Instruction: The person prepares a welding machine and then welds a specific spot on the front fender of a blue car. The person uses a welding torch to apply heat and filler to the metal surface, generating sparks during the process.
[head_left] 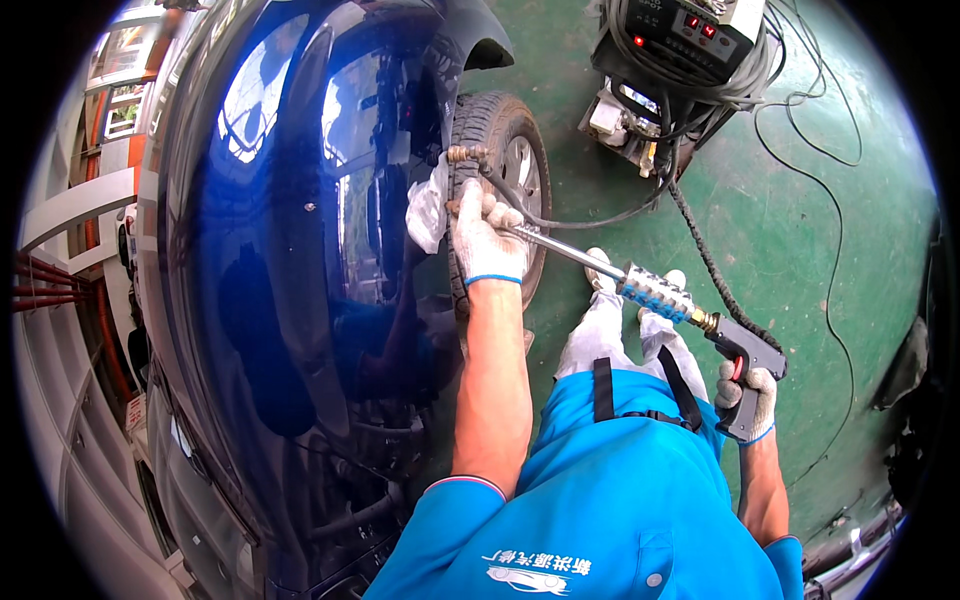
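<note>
1. Pistol-grip tool (655, 292): spans both gloved hands, long axis slanting from right hand (747, 392) ahead and leftward to left hand (487, 240).
2. Right hand: fingers wrapped round the grip, beside the red trigger (738, 368).
3. Left hand: fingers curled round the rod's far end; nearer to the blue car (290, 340), whose edge lies just left of it.
4. White sheet (430, 212) just left of left hand; brass clamp (467, 154) just ahead; tyre (480, 125) behind.
5. Between hands: the person's legs, then green floor (800, 240) beyond; power unit (690, 45) ahead of right hand, cables trailing.
</note>
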